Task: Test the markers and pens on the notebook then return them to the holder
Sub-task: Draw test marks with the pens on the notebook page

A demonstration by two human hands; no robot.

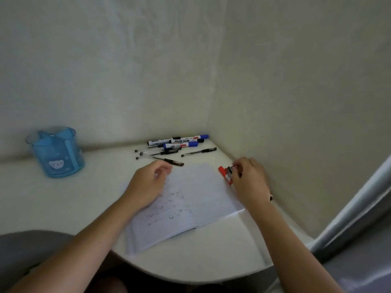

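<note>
On the open notebook (190, 208), which lies flat on the white desk (63, 204), we rest our left hand (148, 182). Its fingers sit loosely curled over the left page and hold nothing that we can see. Small dark scribbles (171, 205) dot the pages around the fold.

Just beside the notebook's right edge, our right hand (249, 180) grips a red marker (225, 175). The fingers curl round its body, and its red end sticks out toward the notebook.

Just past the notebook's far edge lie several thin pens (163, 155), loose and at mixed angles. One of them lies close to our left fingertips, and another sits a little apart to the right. Behind the pens, farther from the notebook, three markers (182, 141) with blue and black caps lie side by side near the wall (148, 70).

Well apart from the notebook, to its far left, the blue holder (57, 152) stands upright on the desk, a small bear face printed on its side.
</note>
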